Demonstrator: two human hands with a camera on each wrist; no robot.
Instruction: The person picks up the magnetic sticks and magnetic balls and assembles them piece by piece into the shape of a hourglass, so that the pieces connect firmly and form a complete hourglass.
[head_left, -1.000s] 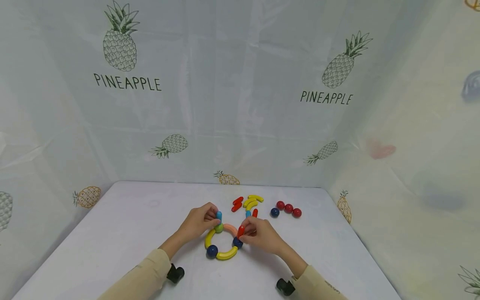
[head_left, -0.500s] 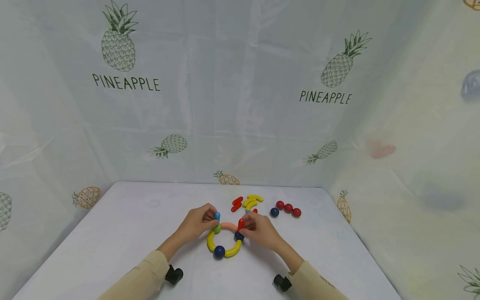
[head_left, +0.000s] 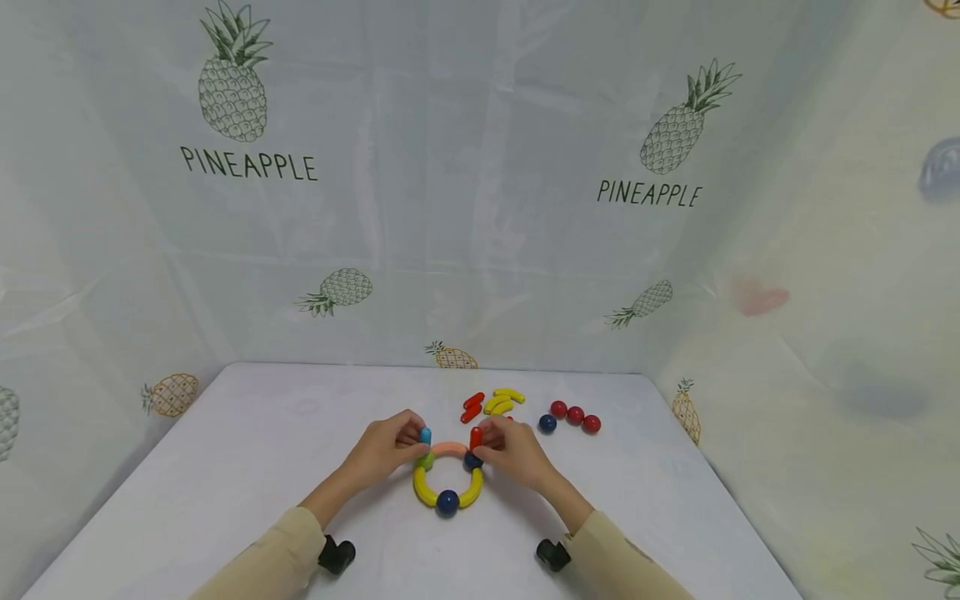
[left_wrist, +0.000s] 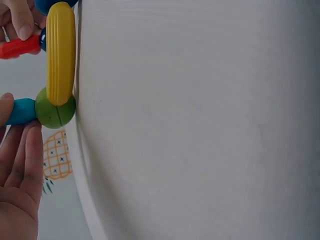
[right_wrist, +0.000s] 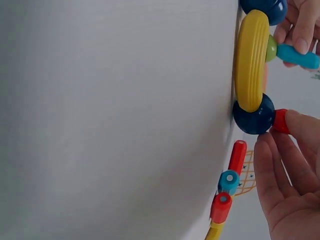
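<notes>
Between the side edges of the table (head_left: pixel 300 408) lies a ring (head_left: pixel 423 488). On it, the left hand (head_left: pixel 385 449) pinches an upright blue stick (head_left: pixel 425 436), the right hand (head_left: pixel 517 451) an upright red stick (head_left: pixel 476 437)

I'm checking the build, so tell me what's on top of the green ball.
The blue stick stands on top of the green ball, meeting it end-on. The left hand pinches the blue stick, so part of its surface is covered and cannot be seen.
</notes>
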